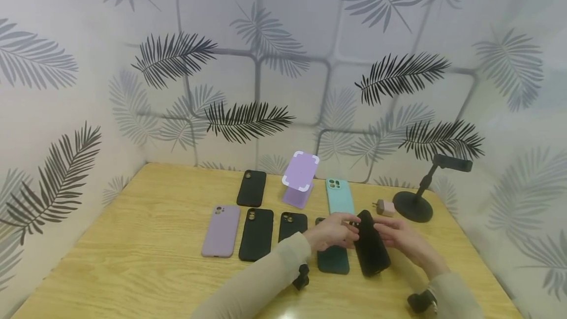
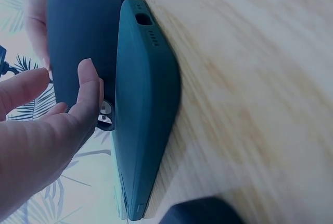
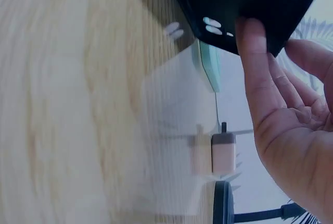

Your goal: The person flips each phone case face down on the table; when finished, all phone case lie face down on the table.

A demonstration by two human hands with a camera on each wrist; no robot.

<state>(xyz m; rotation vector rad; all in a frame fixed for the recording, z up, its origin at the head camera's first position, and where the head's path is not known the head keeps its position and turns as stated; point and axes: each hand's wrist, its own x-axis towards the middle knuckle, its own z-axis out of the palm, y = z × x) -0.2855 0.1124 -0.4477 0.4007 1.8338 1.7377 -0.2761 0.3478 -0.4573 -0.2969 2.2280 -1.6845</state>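
Note:
A black phone case (image 1: 371,245) is held tilted between both hands, its camera end pointing away from me. My left hand (image 1: 334,233) grips its left edge near the camera cutout, one finger lying across the case in the left wrist view. From the other side my right hand (image 1: 403,240) pinches the case near the far end; the right wrist view shows fingers and thumb (image 3: 307,54) at its corner. Just left of it, partly covered by my left hand, a dark green phone case (image 2: 140,104) lies on the table. A turquoise phone case (image 1: 340,198) lies behind.
On the wooden table (image 1: 133,240) lie a lilac case (image 1: 221,230) and several black cases (image 1: 256,235). A purple phone stand (image 1: 299,176) stands at the back. To the right are a pink charger plug (image 1: 386,207) and a black stand (image 1: 414,206) with a round base.

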